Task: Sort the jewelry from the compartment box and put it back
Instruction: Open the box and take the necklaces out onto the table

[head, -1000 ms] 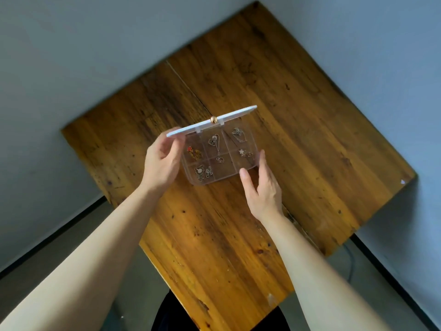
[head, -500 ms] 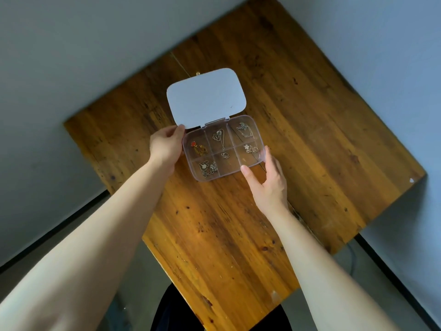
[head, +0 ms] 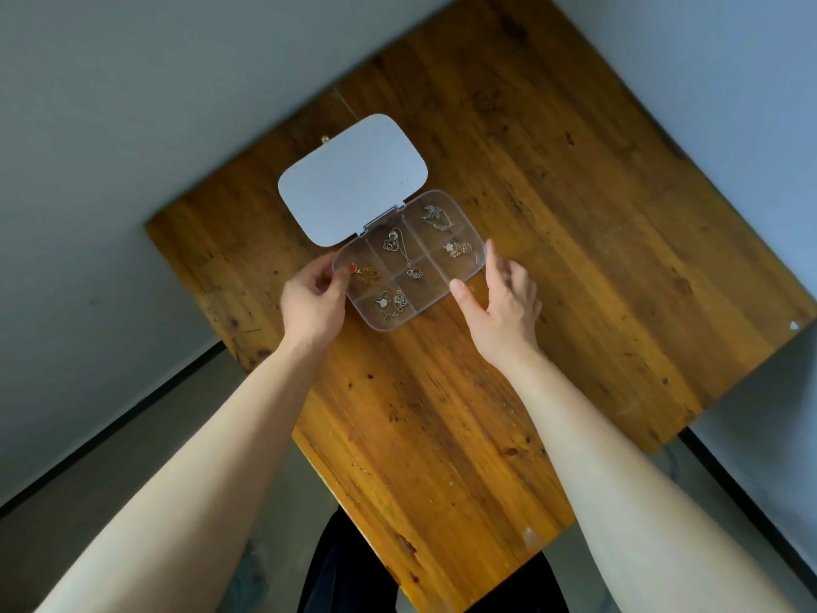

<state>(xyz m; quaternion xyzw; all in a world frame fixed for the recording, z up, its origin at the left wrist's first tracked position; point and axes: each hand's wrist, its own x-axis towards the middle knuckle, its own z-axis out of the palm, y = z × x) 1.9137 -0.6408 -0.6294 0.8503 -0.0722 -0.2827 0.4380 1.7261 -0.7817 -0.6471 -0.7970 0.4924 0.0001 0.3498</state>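
A clear plastic compartment box (head: 435, 283) lies on the wooden table (head: 552, 214), its white lid (head: 351, 179) folded flat open behind it. Its several compartments hold small jewelry: a red-and-gold piece (head: 363, 273), a heart pendant on a chain (head: 393, 243), a silver chain (head: 435, 218), a flower piece (head: 457, 249), a small ring-like charm (head: 414, 273) and a cluster of charms (head: 389, 303). My left hand (head: 311, 298) pinches the box's left edge. My right hand (head: 499, 298) grips the right edge with thumb and fingers.
The table top is bare wood with dark knots and stains around the box. Its near corner points toward my body; grey floor and a dark skirting line show on both sides. A small gold knob (head: 326, 138) sticks out behind the lid.
The lid swung from upright to lying flat open on the table. Both hands then settled on the box's left and right edges.
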